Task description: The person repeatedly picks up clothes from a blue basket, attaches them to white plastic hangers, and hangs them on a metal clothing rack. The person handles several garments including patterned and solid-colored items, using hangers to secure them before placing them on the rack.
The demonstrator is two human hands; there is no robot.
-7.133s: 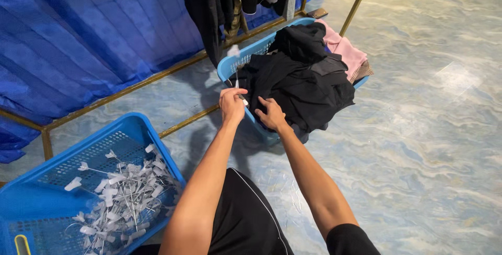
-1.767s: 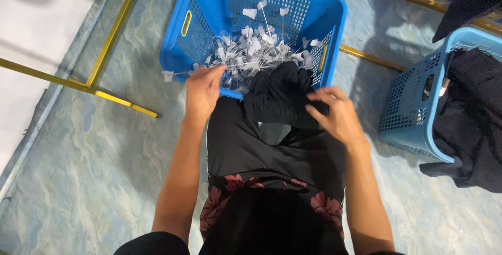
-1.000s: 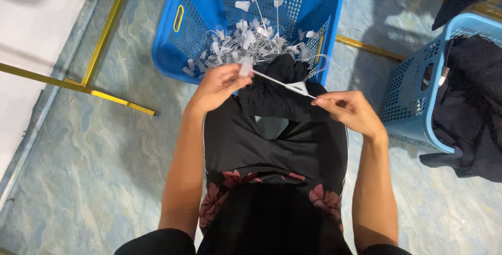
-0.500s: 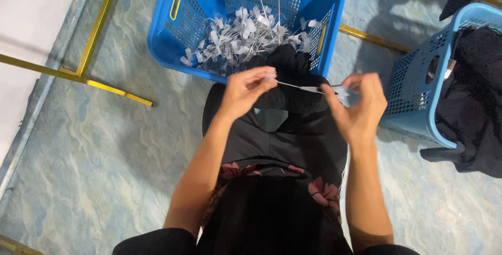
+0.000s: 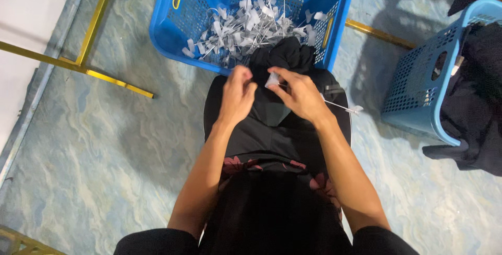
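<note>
A black garment [image 5: 277, 114] lies across my lap, its top bunched against a blue basket [image 5: 172, 30]. My right hand [image 5: 300, 95] pinches the white clip end of a thin wire hanger [image 5: 340, 107] that sticks out to the right over the garment. My left hand [image 5: 236, 95] is just left of it, fingers curled at the garment's edge; motion blur hides whether it grips the cloth. The basket in front of me holds a heap of several white clip hangers [image 5: 251, 25].
A second blue basket [image 5: 418, 98] at the right holds dark clothes [image 5: 476, 98]. A yellow metal rail [image 5: 94, 72] runs across the marbled floor at the left, another rail [image 5: 381, 34] behind the baskets. A white surface lies at the far left.
I turned from the clothes basket to the hanger basket, took a hanger out, held it stretched between both hands, and have now brought my hands close together over the garment.
</note>
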